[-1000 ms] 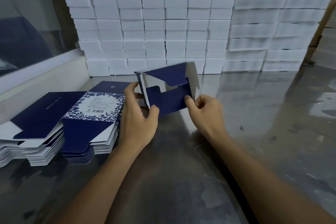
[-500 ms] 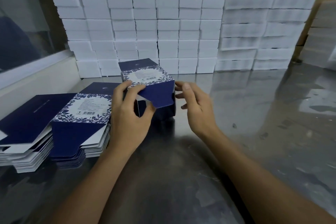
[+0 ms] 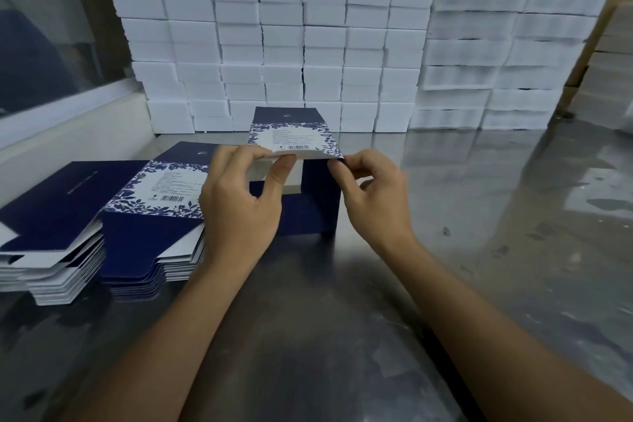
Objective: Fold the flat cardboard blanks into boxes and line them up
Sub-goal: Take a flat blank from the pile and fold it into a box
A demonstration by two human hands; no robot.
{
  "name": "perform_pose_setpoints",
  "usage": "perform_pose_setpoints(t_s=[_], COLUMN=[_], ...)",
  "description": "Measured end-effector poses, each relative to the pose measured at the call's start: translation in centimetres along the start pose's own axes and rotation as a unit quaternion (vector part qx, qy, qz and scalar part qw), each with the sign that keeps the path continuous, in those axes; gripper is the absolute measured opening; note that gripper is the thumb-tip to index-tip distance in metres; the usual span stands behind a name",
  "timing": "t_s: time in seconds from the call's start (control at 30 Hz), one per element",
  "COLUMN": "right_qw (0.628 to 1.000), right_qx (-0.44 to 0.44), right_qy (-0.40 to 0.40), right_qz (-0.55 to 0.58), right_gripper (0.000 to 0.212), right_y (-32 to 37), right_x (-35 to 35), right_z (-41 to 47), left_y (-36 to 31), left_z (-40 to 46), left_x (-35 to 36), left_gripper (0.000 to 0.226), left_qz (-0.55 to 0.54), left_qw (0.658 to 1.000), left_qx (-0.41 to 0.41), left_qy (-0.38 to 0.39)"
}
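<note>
The fingers of both hands are pinched on the near edge of the printed lid panel of a dark blue, half-erected cardboard box: the left hand holds that edge near its left end between thumb and forefinger, the right hand nips its right corner, the other fingers curled under.

Behind everything, a wall of stacked white rectangular cartons fills the far side. The grey, glossy metal table runs from there to the near edge. On its left lies a pile of flat blue-and-white cardboard blanks, in two overlapping stacks, just beside the left hand.

The box stands upright at the middle of the table, directly beyond the hands and between them. Its lid panel rises from the far wall and slopes toward the viewer, its long edge running left to right, level with the fingertips. Below that edge the mouth shows pale inner card. Both hands sit equally close; I judge the coming move to be a downward, forward tuck of the lid's edge into the front wall, so the edge must stay parallel to that wall.
</note>
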State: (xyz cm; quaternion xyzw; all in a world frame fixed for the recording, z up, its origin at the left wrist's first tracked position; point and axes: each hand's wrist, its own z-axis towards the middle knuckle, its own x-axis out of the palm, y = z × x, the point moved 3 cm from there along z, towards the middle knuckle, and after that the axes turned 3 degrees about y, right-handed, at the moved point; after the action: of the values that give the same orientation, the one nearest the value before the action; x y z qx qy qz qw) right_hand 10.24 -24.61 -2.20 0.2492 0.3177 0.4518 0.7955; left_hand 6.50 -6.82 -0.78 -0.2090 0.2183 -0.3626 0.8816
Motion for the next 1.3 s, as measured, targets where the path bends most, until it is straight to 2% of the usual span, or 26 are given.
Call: perform_pose_setpoints(t_s=[0.23,0.43,0.67,0.8,0.83,0.93,1.0,1.13,1.23,1.3], right_qw=[1.0,0.983,0.982,0.98,0.976,0.956,0.954,0.957,0.957,0.966], right_qx=[0.011,0.102,0.091,0.102,0.11,0.124,0.115,0.12,0.128,0.124], right_qy=[-0.01,0.137,0.141,0.148,0.166,0.227,0.227,0.222,0.217,0.198], right_qz=[0.01,-0.071,-0.084,-0.082,-0.085,-0.138,-0.157,-0.145,-0.143,-0.11], right_gripper=[0.012,0.027,0.036,0.021,0.015,0.016,0.004,0.015,0.004,0.039], right_y=[0.1,-1.2,-0.9,-1.4,-1.6,-2.2,-2.1,-1.9,-2.4,-2.4], right_x=[-0.3,0.5,0.3,0.5,0.7,1.0,0.9,0.8,0.8,0.8], right_z=[0.0,-0.3,0.1,0.0,-0.1,-0.6,-0.6,-0.5,-0.5,-0.6], left_y=[0.1,0.3,0.1,0.3,0.4,0.8,1.1,1.2,1.3,1.4], left_z=[0.0,0.1,0.1,0.0,0.0,0.0,0.0,0.0,-0.1,-0.1], left_x=[0.1,-0.2,0.0,0.1,0.1,0.2,0.2,0.2,0.3,0.4], left_gripper=[0.031,0.032,0.029,0.032,0.033,0.039,0.04,0.039,0.041,0.042], left_qz=[0.002,-0.007,-0.005,0.0,0.003,0.003,0.002,-0.004,-0.013,-0.026], left_qw=[1.0,1.0,1.0,1.0,1.0,0.999,0.999,0.998,0.997,0.995], left_qx=[0.007,-0.01,-0.003,-0.006,-0.009,-0.03,-0.036,-0.033,-0.05,-0.067], left_qy=[-0.001,-0.009,-0.005,0.008,0.016,0.038,0.039,0.044,0.054,0.07])
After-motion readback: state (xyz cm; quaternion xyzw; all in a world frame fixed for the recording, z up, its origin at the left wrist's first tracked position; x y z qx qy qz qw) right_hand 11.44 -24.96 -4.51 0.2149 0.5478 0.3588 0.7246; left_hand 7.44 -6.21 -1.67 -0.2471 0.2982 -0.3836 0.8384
